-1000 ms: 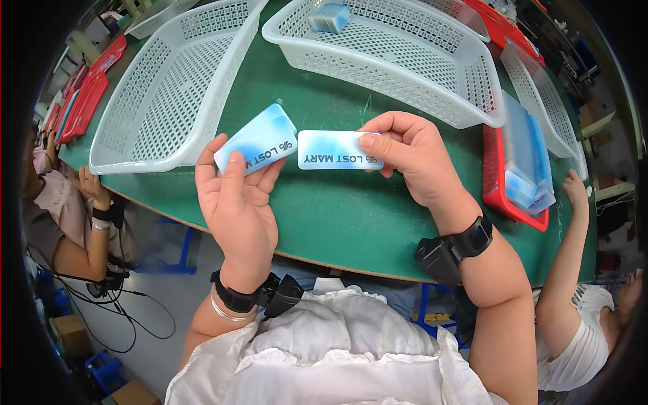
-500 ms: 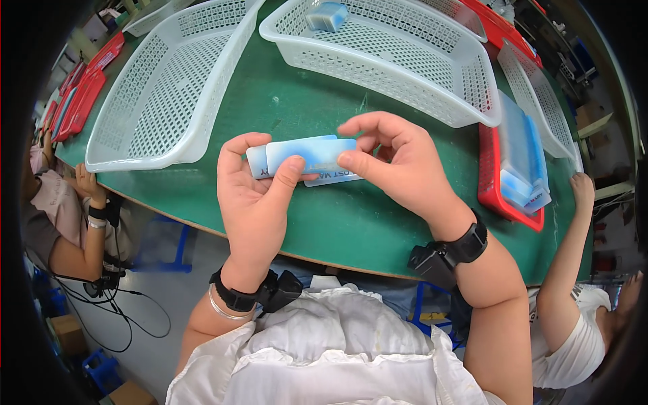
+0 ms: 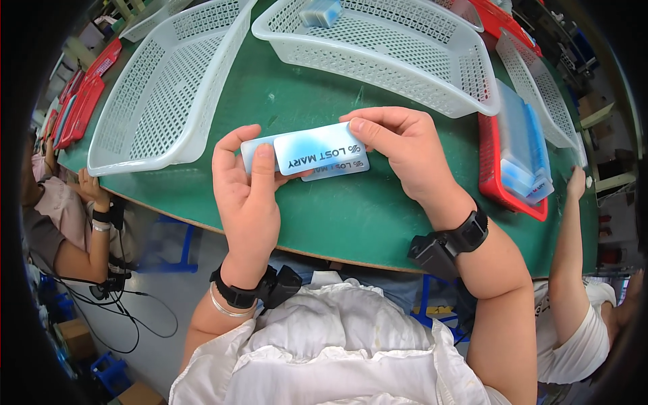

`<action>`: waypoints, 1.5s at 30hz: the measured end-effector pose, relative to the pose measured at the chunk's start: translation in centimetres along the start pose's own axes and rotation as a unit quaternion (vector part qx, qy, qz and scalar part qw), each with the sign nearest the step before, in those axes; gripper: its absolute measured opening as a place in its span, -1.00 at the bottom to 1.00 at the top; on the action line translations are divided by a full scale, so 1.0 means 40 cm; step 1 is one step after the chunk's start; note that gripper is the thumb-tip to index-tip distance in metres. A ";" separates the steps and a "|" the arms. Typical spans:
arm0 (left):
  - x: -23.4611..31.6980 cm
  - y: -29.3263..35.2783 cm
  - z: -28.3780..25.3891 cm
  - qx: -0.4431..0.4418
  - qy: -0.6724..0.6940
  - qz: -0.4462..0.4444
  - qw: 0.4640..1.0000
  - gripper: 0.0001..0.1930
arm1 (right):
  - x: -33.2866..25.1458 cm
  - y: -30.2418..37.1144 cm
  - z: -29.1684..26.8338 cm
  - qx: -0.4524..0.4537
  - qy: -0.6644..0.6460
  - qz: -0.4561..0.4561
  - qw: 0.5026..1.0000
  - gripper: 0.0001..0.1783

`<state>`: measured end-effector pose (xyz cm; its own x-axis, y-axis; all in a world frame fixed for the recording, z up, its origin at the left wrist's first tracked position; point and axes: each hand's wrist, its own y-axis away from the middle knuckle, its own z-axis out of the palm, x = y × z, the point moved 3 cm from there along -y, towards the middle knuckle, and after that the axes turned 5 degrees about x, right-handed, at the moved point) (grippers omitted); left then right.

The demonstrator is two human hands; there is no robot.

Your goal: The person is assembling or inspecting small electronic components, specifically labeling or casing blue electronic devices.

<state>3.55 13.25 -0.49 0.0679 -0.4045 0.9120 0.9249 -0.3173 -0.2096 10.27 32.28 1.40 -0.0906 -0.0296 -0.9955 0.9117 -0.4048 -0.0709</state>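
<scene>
Two flat rectangular packs, white fading to blue with dark lettering, lie stacked one over the other above the green table [image 3: 337, 223]. The upper pack [image 3: 317, 150] covers most of the lower pack [image 3: 337, 169]. My left hand [image 3: 246, 196] grips the stack at its left end, thumb on top. My right hand [image 3: 408, 152] pinches the right end with fingertips on the upper edge. Both wrists wear black bands.
An empty white mesh basket [image 3: 158, 88] sits at the left. A larger white basket [image 3: 432, 61] behind holds a blue-white pack [image 3: 320, 12]. A red tray [image 3: 496, 175] at the right carries stacked packs [image 3: 523, 145]. Other people sit at the far left [image 3: 64, 223] and at the right [image 3: 574, 283].
The two packs, held apart side by side a second ago, have been brought together and now lie stacked in both hands, slightly closer to me.
</scene>
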 end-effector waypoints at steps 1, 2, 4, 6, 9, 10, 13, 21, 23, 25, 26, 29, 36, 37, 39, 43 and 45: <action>0.000 0.000 0.001 -0.001 0.001 0.001 1.000 -0.68 | 0.000 -0.001 -0.001 0.001 0.001 -0.001 1.000 -0.77; -0.002 0.001 0.000 0.000 0.000 0.002 1.000 -0.68 | 0.002 -0.001 -0.001 0.002 0.004 -0.004 1.000 -0.76; -0.004 0.001 0.000 0.002 -0.001 0.003 1.000 -0.69 | 0.002 -0.002 -0.001 0.004 0.007 -0.006 1.000 -0.76; 0.001 0.001 0.002 0.003 -0.001 0.002 1.000 -0.69 | -0.004 -0.001 0.001 0.005 0.002 -0.011 1.000 -0.76; -0.002 0.001 -0.002 0.004 -0.002 0.001 1.000 -0.69 | 0.003 -0.003 -0.001 0.007 -0.002 -0.009 1.000 -0.76; -0.003 0.001 -0.003 0.005 -0.002 0.000 1.000 -0.69 | 0.005 -0.004 0.001 0.007 -0.002 -0.009 1.000 -0.76; -0.001 0.002 -0.002 0.002 -0.002 0.001 1.000 -0.69 | 0.003 -0.003 0.003 0.019 -0.005 -0.023 1.000 -0.77; 0.008 0.001 -0.002 0.004 0.018 -0.026 0.999 -0.68 | 0.004 -0.003 0.008 0.034 0.030 -0.048 0.998 -0.78; 0.010 0.002 0.000 0.004 0.015 -0.024 1.000 -0.67 | -0.016 0.006 0.021 0.019 0.120 -0.082 0.989 -0.79; 0.009 0.004 0.005 0.005 0.011 -0.022 1.000 -0.66 | -0.031 0.015 0.036 0.004 0.208 -0.117 0.971 -0.79; 0.011 0.007 0.009 0.004 -0.001 -0.005 1.000 -0.65 | -0.037 0.021 0.041 0.002 0.249 -0.134 0.959 -0.80; 0.013 0.009 0.009 0.001 -0.010 0.018 1.000 -0.64 | -0.028 0.018 0.034 0.029 0.229 -0.121 0.966 -0.78; 0.008 0.004 -0.010 0.051 0.022 0.024 0.998 -0.66 | -0.005 -0.002 0.008 0.040 -0.029 -0.025 0.998 -0.72; 0.008 0.004 -0.009 0.050 0.023 0.024 0.998 -0.66 | -0.004 -0.001 0.008 0.022 0.001 -0.040 0.999 -0.72; 0.009 0.005 -0.010 0.059 0.019 0.022 0.998 -0.67 | -0.006 0.001 0.009 0.005 0.032 -0.056 0.998 -0.71; 0.012 0.005 -0.011 0.055 0.020 0.021 0.998 -0.67 | -0.012 0.000 0.012 0.010 0.017 -0.061 0.998 -0.69; 0.011 0.004 -0.011 0.052 0.019 0.024 0.998 -0.67 | -0.016 0.001 0.013 0.012 0.015 -0.070 0.997 -0.69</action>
<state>3.57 12.64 -0.29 0.1006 -0.4500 0.8873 0.9546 -0.2076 -0.2135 10.17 31.80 2.06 -0.2035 0.0563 -0.9775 0.8812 -0.4247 -0.2079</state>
